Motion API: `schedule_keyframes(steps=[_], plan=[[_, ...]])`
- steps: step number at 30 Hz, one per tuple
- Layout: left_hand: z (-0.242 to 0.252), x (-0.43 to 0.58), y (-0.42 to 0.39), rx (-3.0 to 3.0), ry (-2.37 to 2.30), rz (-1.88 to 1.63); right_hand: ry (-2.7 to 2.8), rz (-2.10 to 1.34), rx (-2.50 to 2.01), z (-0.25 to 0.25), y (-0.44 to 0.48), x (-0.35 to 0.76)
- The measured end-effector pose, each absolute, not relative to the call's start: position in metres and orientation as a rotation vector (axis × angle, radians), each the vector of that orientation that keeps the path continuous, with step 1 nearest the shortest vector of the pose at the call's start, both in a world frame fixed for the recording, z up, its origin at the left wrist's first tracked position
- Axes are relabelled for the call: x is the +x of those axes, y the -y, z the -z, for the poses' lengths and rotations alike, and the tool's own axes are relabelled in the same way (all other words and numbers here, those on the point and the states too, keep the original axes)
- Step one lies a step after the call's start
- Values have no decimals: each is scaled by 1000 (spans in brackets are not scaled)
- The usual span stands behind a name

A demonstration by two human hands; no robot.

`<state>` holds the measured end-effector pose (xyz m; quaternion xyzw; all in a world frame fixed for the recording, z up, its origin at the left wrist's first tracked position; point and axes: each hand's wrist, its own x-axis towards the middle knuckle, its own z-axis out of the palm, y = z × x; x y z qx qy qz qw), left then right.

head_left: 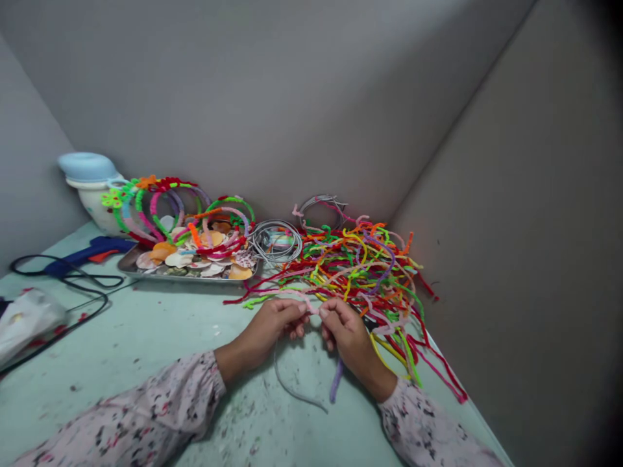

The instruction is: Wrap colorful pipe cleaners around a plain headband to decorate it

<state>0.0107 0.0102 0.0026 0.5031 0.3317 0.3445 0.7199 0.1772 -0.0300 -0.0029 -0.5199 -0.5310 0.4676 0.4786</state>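
Between my two hands runs a pale pink pipe cleaner, pinched at the fingertips. My left hand is closed on it from the left, thumb against forefinger. From the other side, my right hand grips the same fuzzy strand, its fingers curled. A grey wire curves down below my left hand toward the table; its upper part is hidden by the fingers. Under my right hand a purple fuzzy end sticks out, and whether it joins the pink piece I cannot tell.
A heap of coloured pipe cleaners lies just beyond my hands. Wire coils sit beside a metal tray of shells and fuzzy headbands. Leftward are a blue glue gun, black cord, plastic bag and blue-lidded container.
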Motion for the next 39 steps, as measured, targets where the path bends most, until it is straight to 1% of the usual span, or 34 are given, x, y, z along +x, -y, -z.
schedule_keyframes(steps=[17,25,33,39], plan=[[-1,12,-10,1110,-743,-834,1269,-1198,-1250,2,31,177],[-8,12,-5,1198,-798,-806,1250,-1219,-1246,2,30,179],[-3,11,-6,1144,-756,-830,1216,-1280,-1221,0,29,180],[-6,11,-5,1174,-815,-818,1235,-1286,-1221,-2,29,180]])
